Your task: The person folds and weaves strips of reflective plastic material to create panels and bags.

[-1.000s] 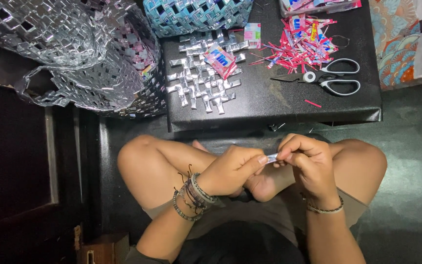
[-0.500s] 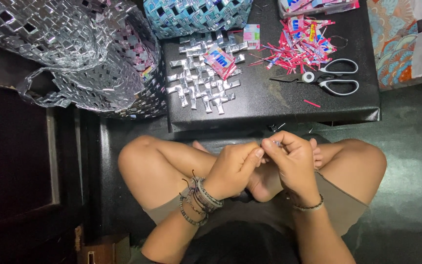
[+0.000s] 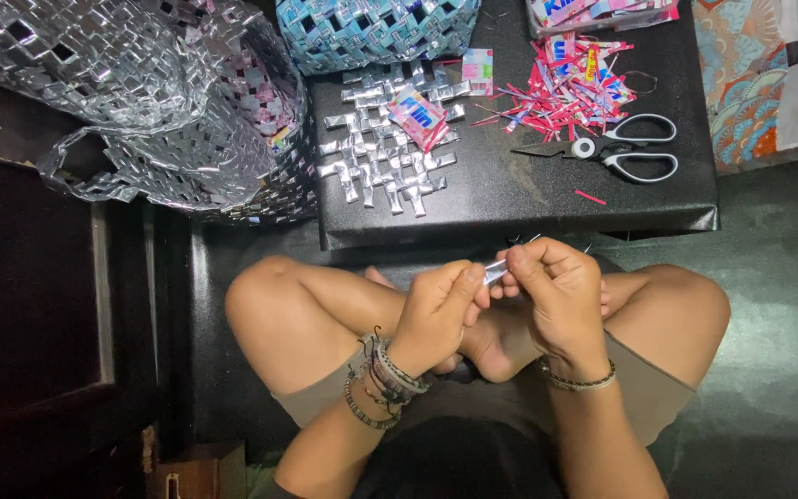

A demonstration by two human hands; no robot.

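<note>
I sit cross-legged on the floor in front of a low black worktop [image 3: 547,199]. My left hand [image 3: 436,310] and right hand [image 3: 556,296] meet above my lap, just below the worktop's near edge. Both grips are pressed together, pinching one small folded silver strip [image 3: 496,270] between thumb and fingertips, one grip at each end.

On the worktop lie a cluster of folded silver pieces [image 3: 385,162], a loose pile of pink and red trimmings [image 3: 565,92] and a pair of scissors [image 3: 634,152]. A blue woven basket [image 3: 376,32] stands at the far edge; a silver woven bag [image 3: 140,102] rests to the left.

Risks, as I judge them:
- The strip is narrow and glossy. Uneven pressure between the two grips may let it slip and drop between my legs.
- Excess pinch force may crease or tear the fold.
- My hands cover most of the strip, so its alignment is hard to check.
</note>
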